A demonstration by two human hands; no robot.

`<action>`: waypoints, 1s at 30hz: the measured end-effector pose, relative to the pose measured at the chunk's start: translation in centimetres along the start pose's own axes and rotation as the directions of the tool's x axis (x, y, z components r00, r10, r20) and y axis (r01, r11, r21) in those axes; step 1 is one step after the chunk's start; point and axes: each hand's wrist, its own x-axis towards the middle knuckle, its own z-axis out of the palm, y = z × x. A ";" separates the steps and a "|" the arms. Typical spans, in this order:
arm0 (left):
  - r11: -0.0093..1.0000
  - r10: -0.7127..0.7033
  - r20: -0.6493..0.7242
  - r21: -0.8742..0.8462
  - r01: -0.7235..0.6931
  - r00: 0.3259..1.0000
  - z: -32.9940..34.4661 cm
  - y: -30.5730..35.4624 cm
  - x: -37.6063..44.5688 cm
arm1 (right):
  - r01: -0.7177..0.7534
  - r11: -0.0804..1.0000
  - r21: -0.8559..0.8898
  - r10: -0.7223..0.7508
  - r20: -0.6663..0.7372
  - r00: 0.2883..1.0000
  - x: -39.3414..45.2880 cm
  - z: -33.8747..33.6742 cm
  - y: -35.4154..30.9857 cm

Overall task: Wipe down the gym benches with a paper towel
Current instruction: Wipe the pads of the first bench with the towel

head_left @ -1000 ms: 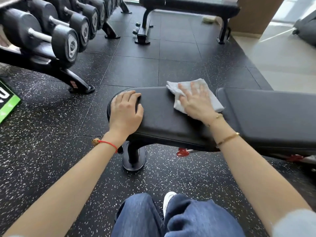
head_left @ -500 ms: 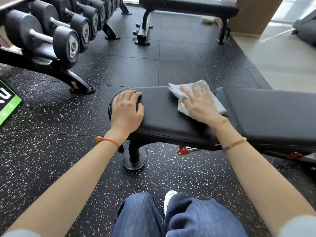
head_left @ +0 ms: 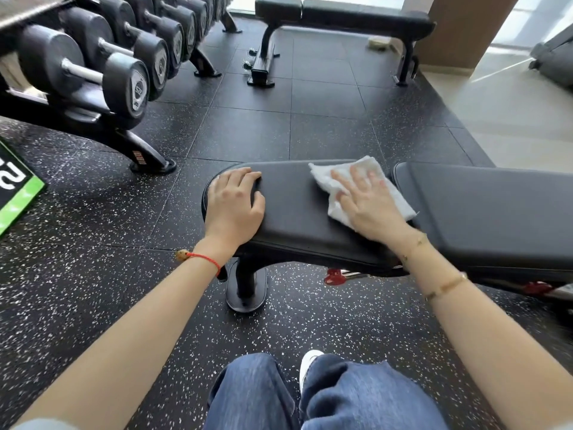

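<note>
A white paper towel (head_left: 338,181) lies crumpled and folded on the black padded seat of the near bench (head_left: 297,212), at the centre right of the frame. Its surface is wrinkled, with 1 ragged corner pointing toward the upper left and a squarer edge toward the lower right, close to the gap between the seat pad and the long back pad (head_left: 496,212) at the right of the frame. The right hand (head_left: 367,203) lies flat on the towel, fingers spread and extended, its grip released and pressing the paper against the pad rather than pinching it. The left hand (head_left: 234,203) rests palm down on the rounded left end of the seat, fingers loosely curved over the edge, grasping nothing. A red string bracelet (head_left: 206,259) circles the left wrist. The pad is smooth, matte and dark. A second bench (head_left: 356,17) stands at the top centre of the frame, and a dumbbell rack (head_left: 102,76) fills the upper left.
</note>
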 end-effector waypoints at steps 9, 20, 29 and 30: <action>1.000 -0.004 -0.001 -0.005 0.004 1.000 0.2 0.3 0.1 | 0.026 0.985 0.170 -0.026 -0.001 1.000 -0.2 0.0 -3.4; 0.998 -0.024 0.044 0.057 0.021 0.999 -0.3 1.5 -0.5 | -0.002 0.996 0.090 -0.004 0.077 0.997 -5.3 -0.8 -3.0; 0.995 0.081 0.046 -0.063 -0.078 0.996 0.0 10.3 -2.5 | -0.068 0.997 0.041 0.066 0.040 0.997 -6.1 -1.4 1.4; 0.993 0.095 0.050 -0.075 -0.091 0.994 0.5 11.6 -2.6 | -0.084 0.996 0.012 0.083 0.028 0.996 -6.5 -1.4 3.1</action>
